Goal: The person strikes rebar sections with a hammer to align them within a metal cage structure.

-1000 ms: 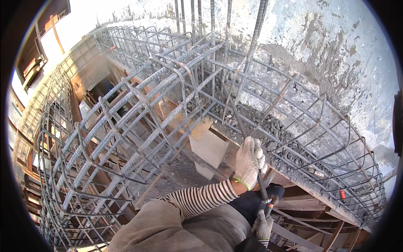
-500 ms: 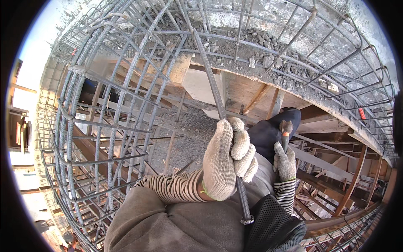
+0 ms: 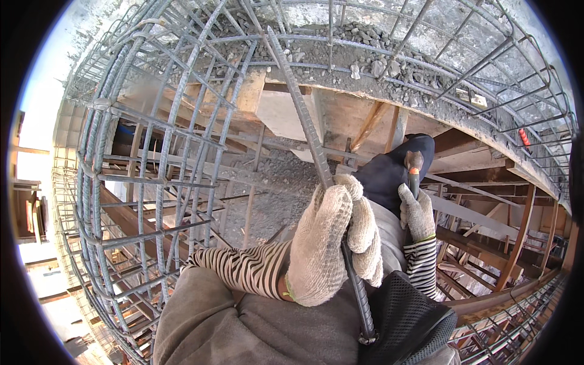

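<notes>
My left hand [image 3: 325, 249], in a knitted off-white glove, is closed round a ribbed steel bar [image 3: 304, 121] in the middle of the view. The bar slants from the rubble at the far side, where its tip narrows, down to a flattened, spread near end [image 3: 368, 337] by my lap. To the right, my right hand [image 3: 417, 214], gloved alike, grips the handle of a hammer [image 3: 413, 167]. Its rusty metal head points up and away from me, above an orange band, over my dark trouser leg. Both my sleeves are striped.
A cage of tied rebar [image 3: 161, 176] rises at the left. Broken concrete rubble [image 3: 371, 61] lies along the far ledge, under more bars. Timber supports [image 3: 517, 237] fill the drop at the right. A black mesh item [image 3: 413, 316] rests by my lap.
The bar's near end has moved a little nearer me and to the right. My left fingers have shifted on it. The surroundings have slid slightly left in view; the hammer stays in my right hand.
</notes>
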The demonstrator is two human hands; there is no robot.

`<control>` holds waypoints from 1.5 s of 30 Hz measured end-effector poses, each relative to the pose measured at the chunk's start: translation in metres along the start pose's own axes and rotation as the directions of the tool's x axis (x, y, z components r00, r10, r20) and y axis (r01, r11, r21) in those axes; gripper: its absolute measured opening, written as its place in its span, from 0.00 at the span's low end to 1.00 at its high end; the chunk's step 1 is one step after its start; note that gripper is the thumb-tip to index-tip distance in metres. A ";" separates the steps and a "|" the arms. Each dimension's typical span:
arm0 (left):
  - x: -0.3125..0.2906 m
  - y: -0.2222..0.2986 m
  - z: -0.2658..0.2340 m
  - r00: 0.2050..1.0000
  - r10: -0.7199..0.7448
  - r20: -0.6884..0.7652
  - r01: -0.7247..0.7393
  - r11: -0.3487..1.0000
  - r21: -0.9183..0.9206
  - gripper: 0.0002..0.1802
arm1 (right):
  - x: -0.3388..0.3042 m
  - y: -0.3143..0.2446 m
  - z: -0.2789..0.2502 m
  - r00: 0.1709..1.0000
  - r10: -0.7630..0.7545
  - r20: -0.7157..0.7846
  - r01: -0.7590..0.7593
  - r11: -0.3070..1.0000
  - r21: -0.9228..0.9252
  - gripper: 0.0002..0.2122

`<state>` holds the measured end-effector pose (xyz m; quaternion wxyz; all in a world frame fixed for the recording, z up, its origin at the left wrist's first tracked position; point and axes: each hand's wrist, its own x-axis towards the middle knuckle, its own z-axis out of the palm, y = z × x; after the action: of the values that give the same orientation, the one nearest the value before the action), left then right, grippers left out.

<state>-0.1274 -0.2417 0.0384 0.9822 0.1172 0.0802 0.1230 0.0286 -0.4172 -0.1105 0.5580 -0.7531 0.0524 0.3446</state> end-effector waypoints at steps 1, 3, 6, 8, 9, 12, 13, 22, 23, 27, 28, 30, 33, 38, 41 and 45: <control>0.001 -0.002 -0.003 1.000 0.015 0.021 -0.016 0.999 0.032 0.21 | 0.002 0.000 0.000 1.000 0.010 0.011 -0.010 1.000 0.011 0.15; 0.002 -0.006 -0.008 0.998 0.047 0.046 -0.047 0.999 0.008 0.21 | 0.005 0.005 0.003 1.000 0.015 0.019 -0.015 1.000 0.002 0.15; 0.003 -0.002 -0.007 0.992 0.097 0.080 -0.097 0.995 -0.006 0.21 | 0.001 -0.003 0.003 1.000 0.014 -0.003 -0.014 1.000 -0.022 0.16; 0.004 0.001 -0.011 0.989 0.098 0.112 -0.094 0.995 -0.036 0.21 | 0.001 -0.001 0.002 1.000 0.009 0.007 -0.009 1.000 -0.014 0.16; 0.007 0.003 -0.015 0.985 0.101 0.137 -0.096 0.995 -0.041 0.21 | 0.001 0.000 0.000 1.000 0.002 0.009 -0.002 1.000 -0.009 0.16; 0.009 0.002 -0.016 0.981 0.094 0.171 -0.084 0.994 -0.065 0.20 | 0.002 0.002 0.000 1.000 0.000 0.003 0.000 1.000 -0.009 0.16; 0.006 0.001 -0.013 0.983 0.082 0.166 -0.075 0.996 -0.050 0.20 | 0.002 0.000 0.000 1.000 -0.005 -0.005 0.005 1.000 -0.014 0.16; -0.007 -0.001 -0.011 0.984 0.072 0.164 -0.076 0.997 0.017 0.20 | 0.004 0.002 0.003 1.000 0.002 0.008 -0.001 1.000 -0.030 0.17; -0.006 0.000 -0.014 0.977 0.084 0.195 -0.090 0.996 0.024 0.20 | 0.004 0.003 0.003 1.000 0.000 0.008 0.000 1.000 -0.024 0.17; 0.006 0.012 -0.023 0.946 0.168 0.278 -0.187 0.981 0.044 0.20 | 0.004 0.002 0.003 1.000 -0.008 0.002 0.008 1.000 -0.025 0.17; 0.013 0.017 -0.020 0.950 0.172 0.261 -0.190 0.981 0.043 0.20 | 0.004 0.001 0.003 1.000 -0.010 -0.002 0.010 0.999 -0.031 0.17; 0.026 0.029 -0.014 0.957 0.198 0.213 -0.210 0.977 0.037 0.20 | 0.003 -0.001 0.004 1.000 -0.021 -0.001 0.021 0.999 -0.048 0.17; 0.053 0.051 -0.013 0.947 0.248 0.206 -0.267 0.961 0.070 0.17 | 0.002 0.001 0.003 1.000 -0.018 0.003 0.018 0.997 -0.070 0.18; 0.092 0.080 -0.028 0.917 0.290 0.275 -0.332 0.935 0.121 0.15 | 0.008 0.005 0.003 1.000 0.006 -0.013 -0.006 0.999 -0.043 0.18; 0.125 0.105 -0.040 0.921 0.285 0.264 -0.324 0.939 0.118 0.13 | 0.004 0.004 0.001 1.000 -0.005 -0.011 0.004 0.998 -0.065 0.18; 0.164 0.132 -0.066 0.948 0.226 0.227 -0.262 0.954 0.143 0.10 | 0.001 0.000 0.003 1.000 -0.019 -0.021 0.016 0.992 -0.124 0.18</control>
<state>-0.0126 -0.0605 -0.0129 0.9486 0.2225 -0.0277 0.2234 0.0280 -0.4147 -0.1113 0.5125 -0.7906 0.0307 0.3338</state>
